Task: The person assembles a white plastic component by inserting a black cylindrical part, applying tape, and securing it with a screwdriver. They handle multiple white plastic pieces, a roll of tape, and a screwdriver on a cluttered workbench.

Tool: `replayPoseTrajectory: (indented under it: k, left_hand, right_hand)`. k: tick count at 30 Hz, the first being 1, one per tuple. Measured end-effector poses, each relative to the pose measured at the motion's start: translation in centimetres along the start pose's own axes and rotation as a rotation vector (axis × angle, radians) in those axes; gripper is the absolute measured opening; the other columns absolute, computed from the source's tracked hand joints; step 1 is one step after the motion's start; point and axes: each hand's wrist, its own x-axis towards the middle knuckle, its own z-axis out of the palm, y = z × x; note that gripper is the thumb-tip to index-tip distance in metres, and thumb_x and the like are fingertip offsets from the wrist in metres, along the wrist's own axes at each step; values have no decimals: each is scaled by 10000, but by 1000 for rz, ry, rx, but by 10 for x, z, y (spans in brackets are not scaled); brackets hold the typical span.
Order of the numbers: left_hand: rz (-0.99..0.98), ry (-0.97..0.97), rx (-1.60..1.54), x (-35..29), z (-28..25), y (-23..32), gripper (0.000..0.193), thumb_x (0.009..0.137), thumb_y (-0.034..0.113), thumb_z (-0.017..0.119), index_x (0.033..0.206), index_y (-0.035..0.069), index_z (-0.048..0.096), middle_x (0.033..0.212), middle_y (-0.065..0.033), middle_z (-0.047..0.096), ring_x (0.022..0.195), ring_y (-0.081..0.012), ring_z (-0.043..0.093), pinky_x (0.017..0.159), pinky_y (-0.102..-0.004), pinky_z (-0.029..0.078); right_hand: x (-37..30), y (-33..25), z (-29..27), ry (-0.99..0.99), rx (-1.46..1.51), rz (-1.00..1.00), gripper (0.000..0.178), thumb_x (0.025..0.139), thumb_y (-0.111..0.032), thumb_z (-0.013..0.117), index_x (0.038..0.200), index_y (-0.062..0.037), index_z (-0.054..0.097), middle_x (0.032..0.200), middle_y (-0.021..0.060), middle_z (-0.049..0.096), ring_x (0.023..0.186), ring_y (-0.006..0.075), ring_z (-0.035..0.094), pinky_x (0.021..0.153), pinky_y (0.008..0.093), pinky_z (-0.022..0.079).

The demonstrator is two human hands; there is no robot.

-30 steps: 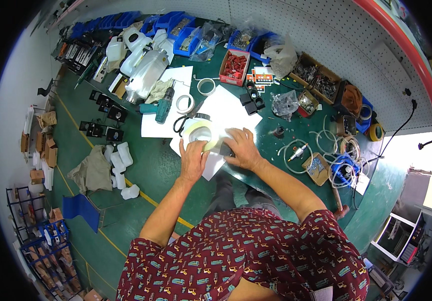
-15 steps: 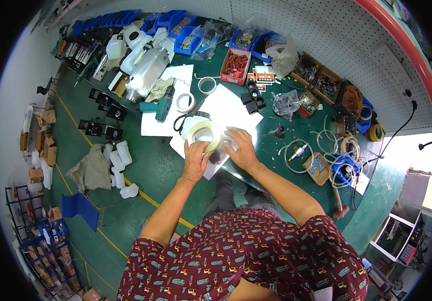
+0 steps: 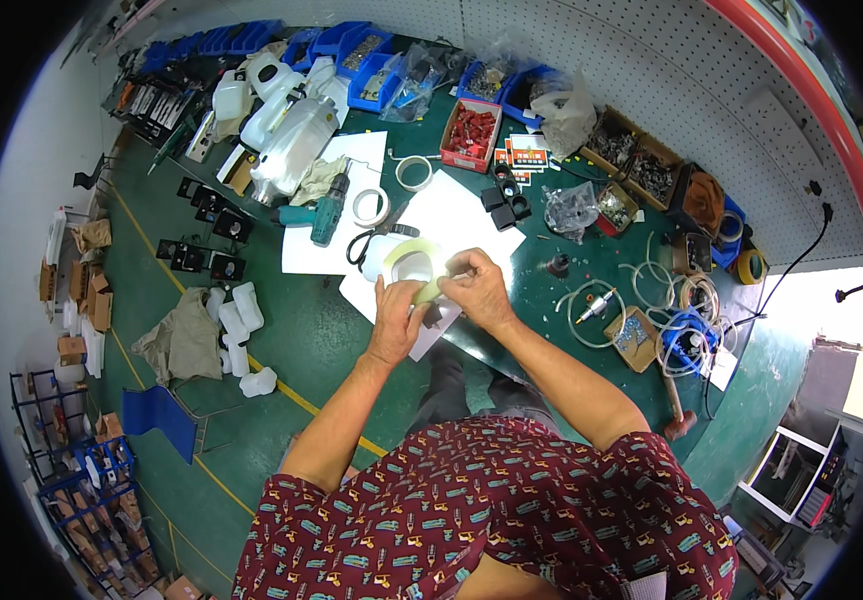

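Note:
My left hand is closed on the near left side of a pale yellow roll of tape, held over the bench's near edge. At the roll's right side, the fingers of my right hand are pinched together against its edge. Whether a loose tape end lies between them is too small to tell. Just beyond the roll is a white container, partly hidden by it. Black-handled scissors lie beside this container. White paper is spread underneath.
Two white tape rolls, one nearer and one farther, and a teal cordless drill lie beyond my hands. A red box of red parts stands farther back. Black fittings, coiled clear hoses and a hammer are to the right.
My right hand has gone from spread fingers beside the roll to a pinch at its edge. The roll has shifted slightly right and tilted in my left hand.

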Motion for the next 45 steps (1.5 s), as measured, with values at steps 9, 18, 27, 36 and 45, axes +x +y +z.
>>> replayPoseTrajectory:
  k: [9,18,27,36,45]
  left_hand:
    - [29,-20,-58,8,-15,13,376,935,61,684,1301,55,600,1214,-138,636,1215,-353,594,1241,-637,213]
    - [-3,-149,-112,11,-36,25,365,967,75,680,1323,48,602,1251,-144,645,1244,-359,591,1243,-597,227]
    - [-3,-246,-45,17,-57,46,332,1002,116,664,1308,7,600,1177,-175,654,1106,-358,641,1213,-560,329]
    - [-278,-233,-273,-6,-57,67,318,1009,178,649,1262,-8,598,1089,-219,683,1017,-393,658,916,-472,504]
    - [-436,-177,-471,-28,-33,70,330,1053,258,624,1224,-23,592,947,-145,681,842,-230,652,780,-378,524]
  right_hand:
    - [-9,-36,-5,29,-124,-220,271,876,-11,770,1136,52,729,1106,134,672,943,197,737,749,287,634]
    - [8,-61,-41,-257,-323,-236,156,928,-70,725,1041,38,743,1069,107,674,891,144,686,721,275,570]
    - [25,-65,-43,-405,-581,-378,139,956,-112,624,984,15,573,888,157,580,789,277,578,741,387,499]
    - [-4,-85,-44,-428,-426,-205,127,957,-103,627,988,17,595,933,128,642,828,222,632,750,370,530]
    - [4,-82,-38,-455,-152,205,242,866,-67,746,1064,22,637,881,97,729,748,140,689,625,298,569]
